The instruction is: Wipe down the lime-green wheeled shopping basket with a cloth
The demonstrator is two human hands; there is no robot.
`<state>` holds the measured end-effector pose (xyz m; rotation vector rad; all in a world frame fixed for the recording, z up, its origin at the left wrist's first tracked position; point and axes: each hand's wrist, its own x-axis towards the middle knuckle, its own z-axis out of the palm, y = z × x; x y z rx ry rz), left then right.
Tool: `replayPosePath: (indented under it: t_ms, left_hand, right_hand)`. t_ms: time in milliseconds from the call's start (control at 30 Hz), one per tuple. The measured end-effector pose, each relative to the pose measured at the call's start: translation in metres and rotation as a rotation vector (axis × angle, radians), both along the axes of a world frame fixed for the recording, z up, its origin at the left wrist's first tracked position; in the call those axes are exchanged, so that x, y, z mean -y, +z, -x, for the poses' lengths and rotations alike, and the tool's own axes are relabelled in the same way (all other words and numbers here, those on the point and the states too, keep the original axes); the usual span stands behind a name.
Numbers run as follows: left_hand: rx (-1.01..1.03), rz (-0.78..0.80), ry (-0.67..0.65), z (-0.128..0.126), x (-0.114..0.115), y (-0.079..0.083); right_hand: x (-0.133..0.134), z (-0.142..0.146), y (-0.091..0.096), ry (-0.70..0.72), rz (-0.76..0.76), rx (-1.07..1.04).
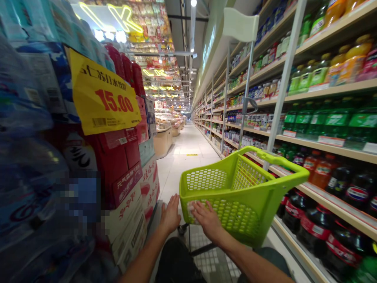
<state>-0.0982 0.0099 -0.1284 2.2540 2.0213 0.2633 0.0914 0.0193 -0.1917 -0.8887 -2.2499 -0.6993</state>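
Note:
A lime-green plastic shopping cart [218, 190] with a honeycomb mesh basket stands side-on before me. Flat against its near side, my right hand [207, 218] presses a pale, crumpled cloth or wipe [193, 210]; part of this is covered by the fingers. My left hand [171, 218] is beside the basket's left corner, fingers stretched out and holding nothing. Whether it touches the cart's edge I cannot tell. The cart's handle end rises at the right, near the shelves. Below the basket, part of the dark frame and a wheel [183, 229] show.
Stacked drink cartons [118, 157] with a yellow price sign [103, 96] line the left. Long drink shelves [326, 141] run along the right, a metal pole with a pale sign board [240, 24] in front. Between them, a tiled aisle [188, 137] leads past display bins [162, 143].

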Motion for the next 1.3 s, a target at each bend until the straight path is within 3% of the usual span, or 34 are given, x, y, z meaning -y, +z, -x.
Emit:
replayPosePath:
  t_ms: [100,233,300,433,500,633,700,900,1000,1100,1200,1300]
  left_hand:
    - [-0.025,-0.047,-0.074,-0.019,-0.006,0.01]
    - [-0.075,-0.008,-0.119,-0.036,-0.008,0.015]
    - [-0.101,0.006,-0.109,-0.04,-0.008,0.015]
    - [-0.138,-0.019,-0.121,-0.05,-0.006,0.018]
    - [-0.145,-0.044,-0.167,-0.059,-0.005,0.019]
    - [-0.146,-0.091,-0.268,-0.079,-0.003,0.016]
    - [-0.141,-0.111,-0.284,-0.085,-0.003,0.013]
    - [-0.064,-0.179,-0.317,-0.101,0.001,0.012]
    - [0.095,-0.18,-0.406,-0.109,0.005,0.009]
    - [0.445,-0.105,-0.453,-0.117,0.007,0.002]
    - [0.969,0.072,-0.362,-0.127,0.008,-0.006]
    - [1.369,0.258,-0.21,-0.141,0.011,-0.011]
  right_hand:
    - [-0.004,-0.01,0.011,-0.074,-0.055,-0.07]
    - [0.004,-0.026,-0.015,-0.097,-0.008,0.032]
    - [0.009,-0.034,-0.02,-0.113,-0.012,0.008]
    - [0.007,-0.049,0.005,-0.204,-0.063,-0.158]
    - [0.006,-0.054,0.007,-0.243,-0.054,-0.169]
    - [0.016,-0.062,-0.021,-0.19,0.045,-0.001]
    - [0.022,-0.069,-0.027,-0.197,0.068,0.013]
    - [0.022,-0.087,0.016,-0.322,0.068,-0.208]
    - [0.029,-0.085,0.016,-0.278,0.218,-0.26]
    - [0.042,-0.082,0.01,-0.128,0.303,-0.348]
    - [0.048,-0.081,0.014,-0.036,0.274,-0.475]
    - [0.043,-0.077,0.021,-0.126,0.18,-0.584]
